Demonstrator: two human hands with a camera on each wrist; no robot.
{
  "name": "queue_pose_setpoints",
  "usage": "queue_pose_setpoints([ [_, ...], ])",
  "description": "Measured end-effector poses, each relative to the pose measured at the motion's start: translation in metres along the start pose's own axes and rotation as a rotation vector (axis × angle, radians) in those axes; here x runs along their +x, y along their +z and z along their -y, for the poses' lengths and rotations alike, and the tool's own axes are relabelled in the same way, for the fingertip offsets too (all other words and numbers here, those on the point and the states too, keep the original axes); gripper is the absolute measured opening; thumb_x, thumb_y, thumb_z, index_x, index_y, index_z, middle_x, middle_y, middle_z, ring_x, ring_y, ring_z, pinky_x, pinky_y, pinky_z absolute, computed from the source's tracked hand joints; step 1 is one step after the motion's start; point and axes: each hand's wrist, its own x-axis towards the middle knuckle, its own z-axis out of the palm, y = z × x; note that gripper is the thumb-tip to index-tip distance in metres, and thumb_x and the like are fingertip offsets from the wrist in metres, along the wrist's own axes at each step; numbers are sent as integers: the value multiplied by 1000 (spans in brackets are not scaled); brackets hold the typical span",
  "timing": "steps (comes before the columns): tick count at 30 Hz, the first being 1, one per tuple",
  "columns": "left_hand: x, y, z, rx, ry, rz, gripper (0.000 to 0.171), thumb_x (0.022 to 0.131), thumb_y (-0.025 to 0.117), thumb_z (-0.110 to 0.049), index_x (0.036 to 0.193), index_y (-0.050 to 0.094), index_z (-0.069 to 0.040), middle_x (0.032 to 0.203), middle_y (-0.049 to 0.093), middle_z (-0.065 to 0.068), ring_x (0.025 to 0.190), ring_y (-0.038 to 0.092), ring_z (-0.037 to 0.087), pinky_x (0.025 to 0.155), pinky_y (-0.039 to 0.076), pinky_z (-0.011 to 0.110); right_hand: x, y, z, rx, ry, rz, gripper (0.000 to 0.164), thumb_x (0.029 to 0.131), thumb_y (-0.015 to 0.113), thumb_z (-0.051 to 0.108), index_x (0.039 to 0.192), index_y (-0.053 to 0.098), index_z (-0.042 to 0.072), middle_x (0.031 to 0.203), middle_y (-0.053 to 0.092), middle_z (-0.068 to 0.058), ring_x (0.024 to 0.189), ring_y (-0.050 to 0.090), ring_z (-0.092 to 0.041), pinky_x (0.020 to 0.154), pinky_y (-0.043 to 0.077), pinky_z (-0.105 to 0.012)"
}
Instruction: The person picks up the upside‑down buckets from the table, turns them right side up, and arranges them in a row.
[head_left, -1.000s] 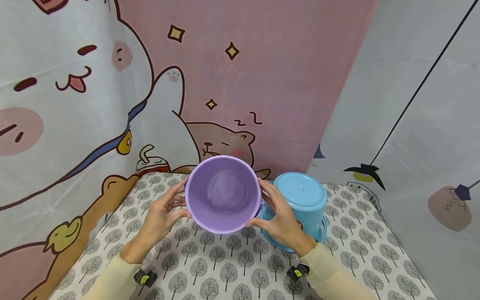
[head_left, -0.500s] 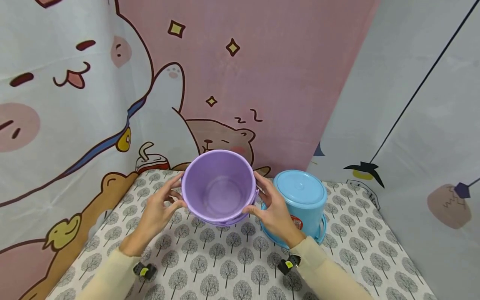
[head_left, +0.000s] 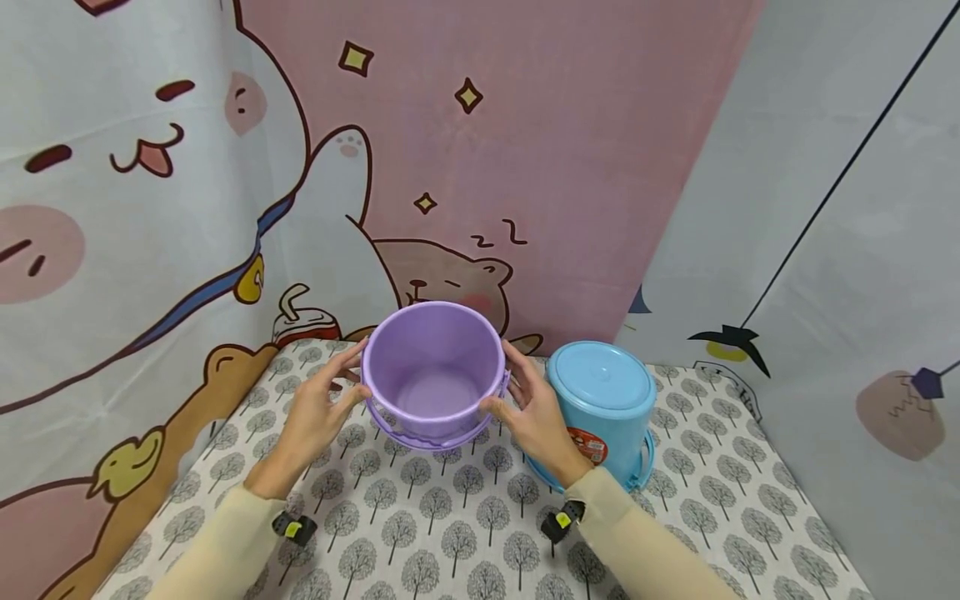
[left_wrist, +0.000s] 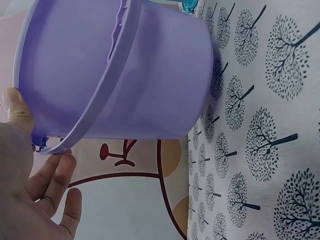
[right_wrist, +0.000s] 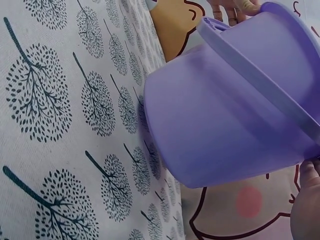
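Both hands hold a purple plastic bucket [head_left: 435, 392] by opposite sides of its rim. Its mouth tilts toward the head camera, showing a bare inside. The purple handle [left_wrist: 107, 80] hangs down along the near wall. On one side the left hand [head_left: 315, 417] has its thumb at the rim and its fingers behind, near the handle's joint. Across from it, the right hand [head_left: 536, 417] pinches the rim, thumb in front, other fingers partly hidden behind the wall. In the right wrist view the bucket's base [right_wrist: 165, 135] is close over the tree-print cloth.
A light blue bucket [head_left: 603, 400] stands upside down just right of the right hand, with a red label [head_left: 588, 446] and its handle around the bottom. Tree-print cloth [head_left: 420, 533] covers the table. Cartoon-printed curtains [head_left: 562, 167] hang behind and at both sides.
The purple bucket has tipped from facing the head camera to more upright, bringing its handle into view. Both hands turned with it, the right moving slightly left and baring the blue bucket's label.
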Motion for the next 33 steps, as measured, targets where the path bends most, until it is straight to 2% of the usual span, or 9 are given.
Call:
queue_pose_setpoints([
  [8,2,2,0,3,-49,32,77,101,86,-6,171,57,-9,148,80,19,118,81,39,99,69,50,0,5,-3,14,49,-16,97,103,88,20,183,34,12,190,39,-16,177,38,-38,138,41,-26],
  [11,2,3,0,-3,-73,47,74,103,85,-7,171,57,-9,146,81,22,124,80,43,102,70,59,0,6,-4,9,62,-23,94,107,84,19,184,32,12,190,38,-18,178,36,-38,138,39,-25],
  [15,2,5,2,-9,-97,67,71,105,84,-8,171,57,-9,144,81,25,129,79,47,105,69,67,0,8,-9,20,77,-22,89,112,79,19,185,29,14,192,34,-17,180,31,-36,139,36,-22],
  [19,0,8,4,-16,-120,99,68,107,82,-10,170,57,-8,142,81,25,128,80,47,107,68,69,-2,9,-13,24,111,-20,87,115,75,22,186,25,13,194,29,-16,182,27,-34,140,33,-20],
  [25,-3,9,3,-38,-144,126,69,109,81,-12,173,54,-9,146,80,26,132,78,49,112,67,71,-7,10,-15,12,143,-14,84,120,67,19,188,18,13,196,21,-14,183,22,-35,143,28,-29],
  [29,-4,9,1,-34,-133,122,72,107,83,-11,173,54,-9,148,78,27,135,77,52,115,65,71,-12,10,-15,-11,186,-11,85,121,65,23,189,13,15,197,17,-13,183,21,-35,144,27,-35],
  [33,-7,7,-2,-27,-140,131,74,107,84,-15,174,53,-11,162,70,26,144,71,53,120,61,73,-17,10,-15,-51,224,-23,85,122,64,28,189,13,16,197,19,-13,182,25,-36,145,29,-38],
])
